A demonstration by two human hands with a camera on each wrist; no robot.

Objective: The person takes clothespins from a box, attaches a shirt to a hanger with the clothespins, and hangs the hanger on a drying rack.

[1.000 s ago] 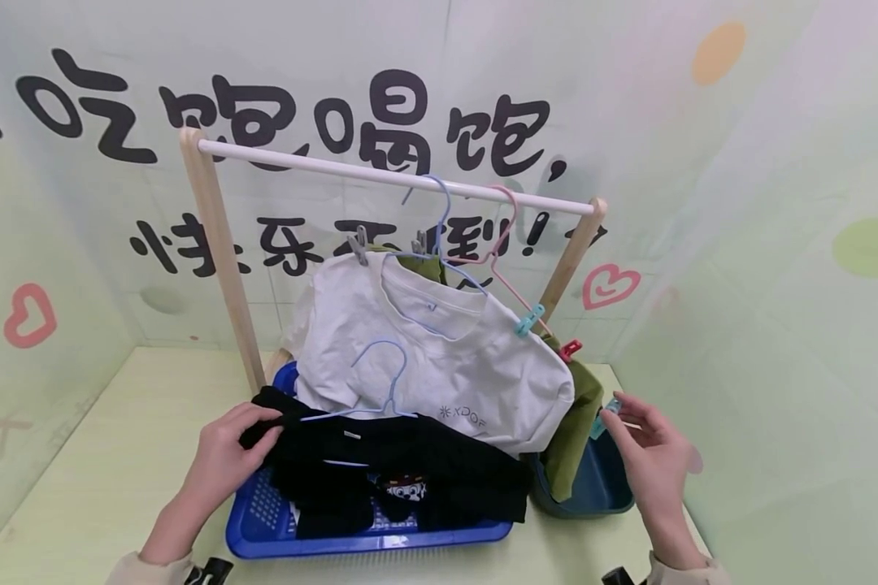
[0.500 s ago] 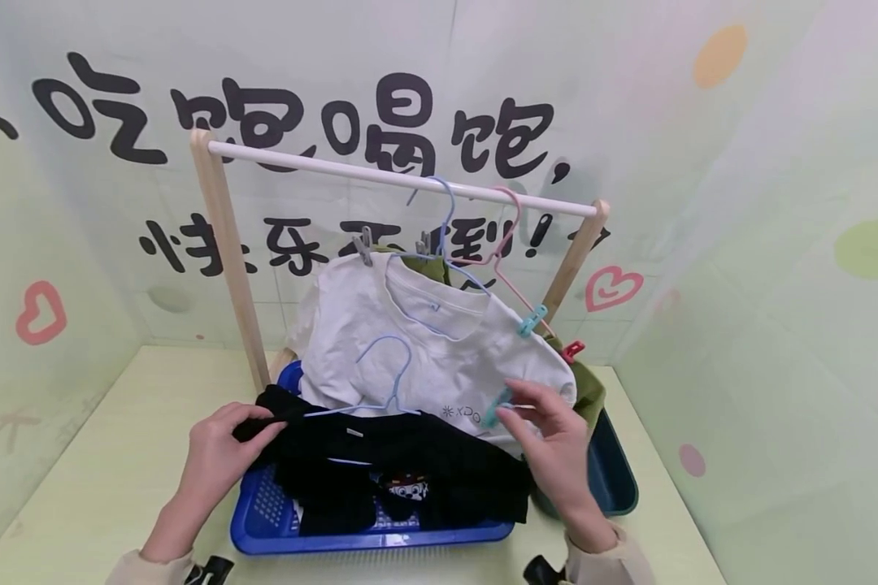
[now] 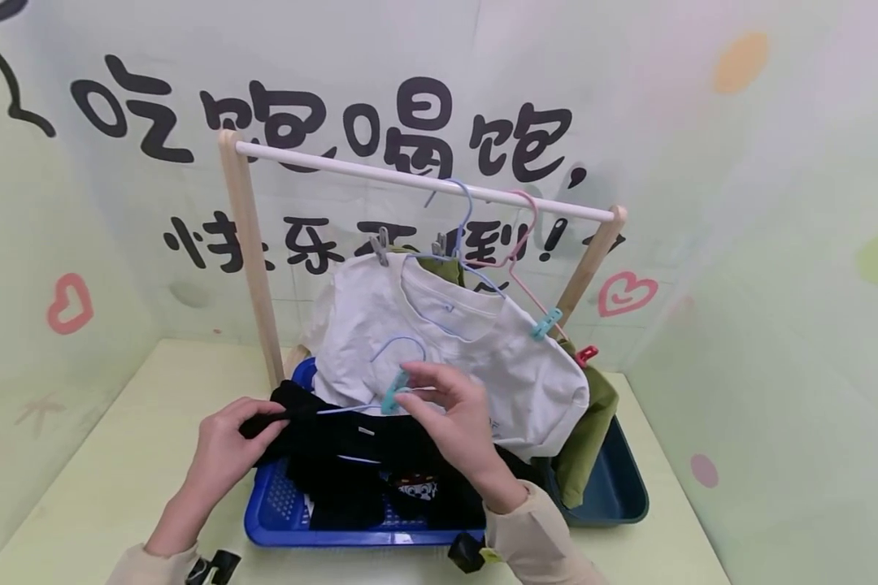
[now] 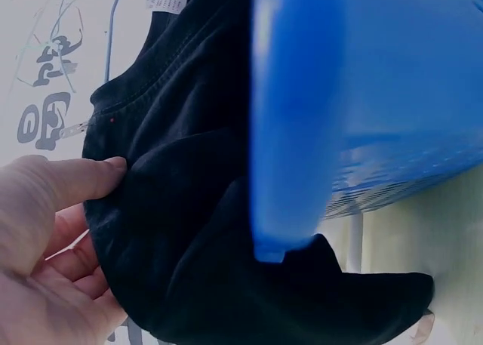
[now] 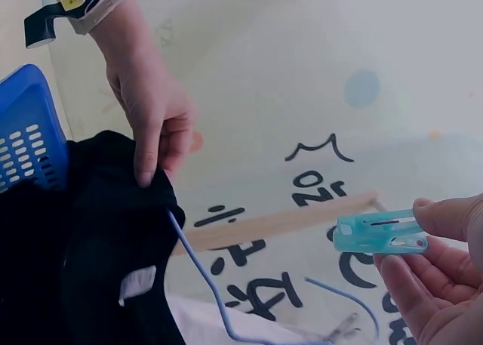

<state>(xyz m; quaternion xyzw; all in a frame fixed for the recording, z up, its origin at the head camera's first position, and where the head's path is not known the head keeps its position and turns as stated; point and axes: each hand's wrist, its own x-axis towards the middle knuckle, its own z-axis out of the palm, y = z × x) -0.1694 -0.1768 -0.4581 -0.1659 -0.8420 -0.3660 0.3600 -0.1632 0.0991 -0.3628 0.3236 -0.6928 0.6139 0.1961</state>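
Note:
My left hand [image 3: 230,443] pinches the shoulder of a black T-shirt [image 4: 173,171] between thumb and fingers. A light blue hanger [image 5: 204,273] runs inside the shirt's neck, its hook standing above the collar in the head view. In my right hand [image 3: 449,414] is a teal clothespin [image 5: 381,232], pinched at its handle end between thumb and fingers. That hand is over the hanger's middle, right of my left hand. Behind hangs a white T-shirt [image 3: 527,390] on another blue hanger, with a teal clothespin [image 3: 547,323] at one shoulder and a grey clothespin [image 3: 380,246] at the other.
A blue basket [image 3: 271,532] sits under the black shirt. The wooden rack with its white rod [image 3: 410,176] stands behind. An olive garment [image 3: 588,455] with a red clothespin [image 3: 586,355] hangs behind the white shirt, its lower end near a dark teal bin [image 3: 632,496].
My right hand has carried the teal clothespin leftward from beside the bin across the white shirt to the blue hanger. My left hand keeps its pinch on the black shirt.

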